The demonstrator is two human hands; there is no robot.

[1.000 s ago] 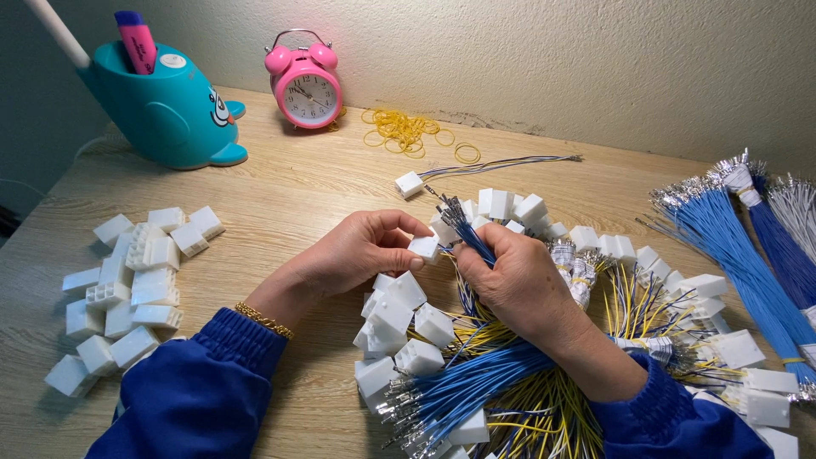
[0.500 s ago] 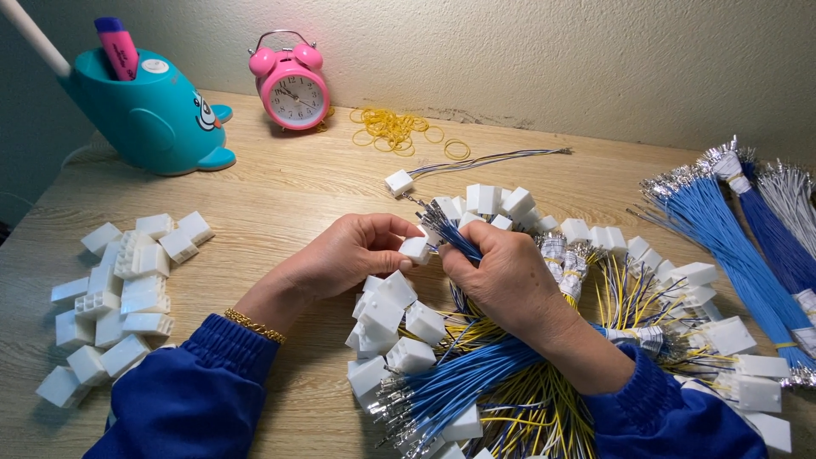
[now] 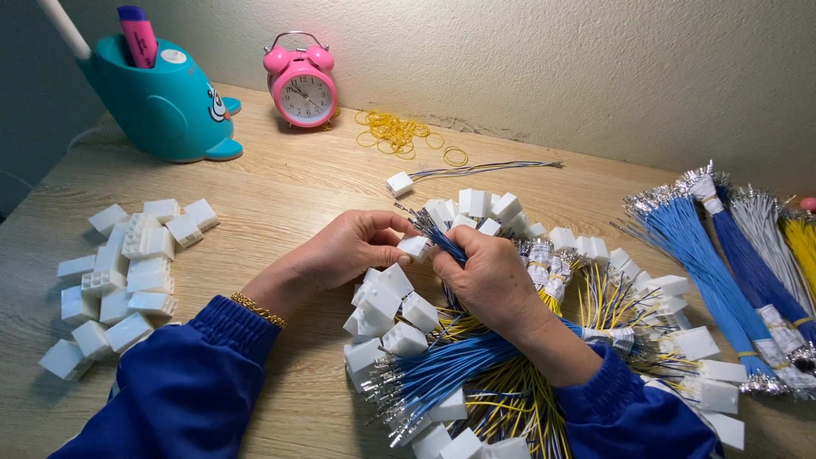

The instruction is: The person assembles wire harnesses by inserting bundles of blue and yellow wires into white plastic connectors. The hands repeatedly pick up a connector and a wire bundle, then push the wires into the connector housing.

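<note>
Hands (image 3: 425, 259) pinch blocky white plastic connector (image 3: 415, 247), thin blue wires (image 3: 446, 244).

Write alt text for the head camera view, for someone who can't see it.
Two hands in blue sleeves meet at the middle of a wooden table: the left hand pinches a white connector while the right hand grips thin blue wires at it. Wired connectors lie beneath them, loose white connectors at left, a pink alarm clock behind.

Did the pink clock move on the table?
No. The pink clock stands in the same spot beside the teal whale holder, with the yellow rubber bands to its other side; only the camera shifted.
</note>
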